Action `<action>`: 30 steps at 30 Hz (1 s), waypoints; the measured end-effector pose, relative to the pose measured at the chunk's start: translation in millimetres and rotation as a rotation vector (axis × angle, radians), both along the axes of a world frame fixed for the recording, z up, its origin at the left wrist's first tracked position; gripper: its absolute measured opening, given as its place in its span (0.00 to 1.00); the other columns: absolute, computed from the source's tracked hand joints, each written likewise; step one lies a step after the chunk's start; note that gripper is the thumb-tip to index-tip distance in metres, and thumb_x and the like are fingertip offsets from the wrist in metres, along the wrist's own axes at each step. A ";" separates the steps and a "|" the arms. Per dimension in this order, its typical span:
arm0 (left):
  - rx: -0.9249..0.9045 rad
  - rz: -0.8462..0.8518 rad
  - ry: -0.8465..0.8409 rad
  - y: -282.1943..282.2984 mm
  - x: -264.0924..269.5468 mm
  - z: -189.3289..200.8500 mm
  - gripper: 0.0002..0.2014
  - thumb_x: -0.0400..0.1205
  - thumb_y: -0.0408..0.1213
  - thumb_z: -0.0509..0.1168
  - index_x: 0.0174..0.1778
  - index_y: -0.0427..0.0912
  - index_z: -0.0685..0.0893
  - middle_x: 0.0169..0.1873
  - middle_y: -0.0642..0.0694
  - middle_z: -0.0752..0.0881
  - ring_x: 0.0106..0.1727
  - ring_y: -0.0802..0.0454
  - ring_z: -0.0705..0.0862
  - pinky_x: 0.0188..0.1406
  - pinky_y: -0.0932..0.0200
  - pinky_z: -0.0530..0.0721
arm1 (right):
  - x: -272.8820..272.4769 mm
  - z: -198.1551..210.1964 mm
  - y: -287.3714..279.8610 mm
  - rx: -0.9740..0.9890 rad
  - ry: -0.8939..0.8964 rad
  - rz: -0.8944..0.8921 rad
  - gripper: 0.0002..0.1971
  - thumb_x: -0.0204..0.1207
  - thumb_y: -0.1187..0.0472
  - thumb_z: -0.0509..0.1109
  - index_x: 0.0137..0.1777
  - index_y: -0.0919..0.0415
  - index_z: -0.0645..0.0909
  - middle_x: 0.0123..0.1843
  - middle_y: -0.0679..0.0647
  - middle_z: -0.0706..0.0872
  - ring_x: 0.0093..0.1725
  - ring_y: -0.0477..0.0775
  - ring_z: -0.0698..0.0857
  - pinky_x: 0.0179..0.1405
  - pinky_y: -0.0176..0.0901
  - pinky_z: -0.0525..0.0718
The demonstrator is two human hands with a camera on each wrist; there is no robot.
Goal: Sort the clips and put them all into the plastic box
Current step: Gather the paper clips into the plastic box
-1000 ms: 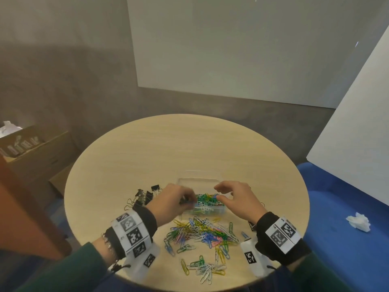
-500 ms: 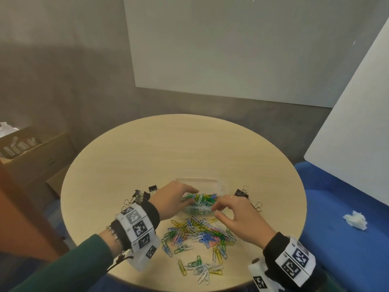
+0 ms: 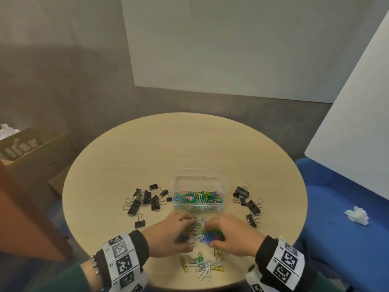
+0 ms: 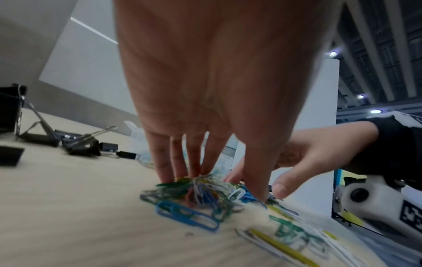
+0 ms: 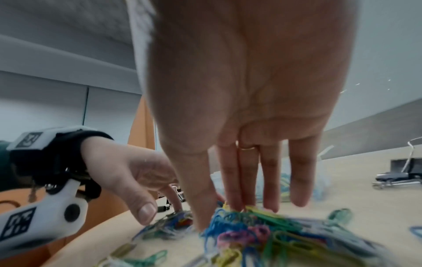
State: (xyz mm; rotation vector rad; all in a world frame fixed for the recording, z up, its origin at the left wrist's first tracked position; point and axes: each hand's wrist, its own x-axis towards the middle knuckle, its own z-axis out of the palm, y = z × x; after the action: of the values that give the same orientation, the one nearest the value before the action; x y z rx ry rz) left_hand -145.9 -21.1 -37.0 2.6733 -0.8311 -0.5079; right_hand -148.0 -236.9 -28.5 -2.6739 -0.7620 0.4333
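Note:
A clear plastic box stands mid-table, with coloured paper clips in its near part. In front of it lies a pile of coloured paper clips. My left hand pinches the pile's left side between fingers and thumb. My right hand grips its right side the same way. The clips bunch up between the two hands. More loose paper clips lie near the table's front edge.
Black binder clips lie in two groups, one left of the box and one right of it. A cardboard box stands on the floor at the left. A crumpled tissue lies on the blue surface at the right.
Both hands have drawn back from the plastic box toward me and now close on the pile of paper clips in front of it.

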 end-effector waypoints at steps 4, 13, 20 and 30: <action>-0.049 0.040 0.010 9.4 -1.8 2.6 0.41 0.74 0.67 0.59 0.80 0.49 0.64 0.76 0.54 0.64 0.76 0.60 0.62 0.76 0.67 0.61 | 1.1 8.5 -8.5 0.016 0.004 -0.039 0.20 0.78 0.52 0.70 0.69 0.51 0.79 0.69 0.47 0.82 0.68 0.46 0.79 0.69 0.41 0.76; -0.012 0.163 0.126 44.0 -10.7 3.3 0.61 0.55 0.69 0.76 0.81 0.61 0.49 0.66 0.54 0.62 0.63 0.55 0.74 0.63 0.63 0.76 | 4.9 5.4 -55.0 -0.120 0.094 -0.257 0.46 0.61 0.43 0.81 0.79 0.49 0.65 0.70 0.48 0.72 0.66 0.50 0.76 0.66 0.42 0.77; -0.079 0.055 0.055 4.0 -5.5 -10.2 0.58 0.57 0.62 0.80 0.79 0.63 0.52 0.66 0.51 0.62 0.66 0.54 0.67 0.72 0.59 0.71 | 6.2 -4.1 -16.7 -0.071 0.096 -0.171 0.48 0.56 0.41 0.83 0.76 0.50 0.68 0.67 0.49 0.69 0.61 0.49 0.73 0.64 0.43 0.76; 0.035 0.090 -0.143 -24.9 19.6 -8.3 0.21 0.77 0.45 0.71 0.64 0.46 0.77 0.61 0.45 0.77 0.59 0.45 0.80 0.60 0.49 0.80 | 19.6 -7.5 12.3 -0.005 -0.094 -0.184 0.09 0.74 0.60 0.73 0.54 0.57 0.84 0.51 0.53 0.84 0.48 0.50 0.79 0.46 0.40 0.77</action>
State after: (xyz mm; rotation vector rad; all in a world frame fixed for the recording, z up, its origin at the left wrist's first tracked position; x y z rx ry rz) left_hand -126.3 -46.0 -45.3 2.7911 -0.7421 -0.3157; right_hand -128.4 -224.6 -36.0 -2.7541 -0.5340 0.2654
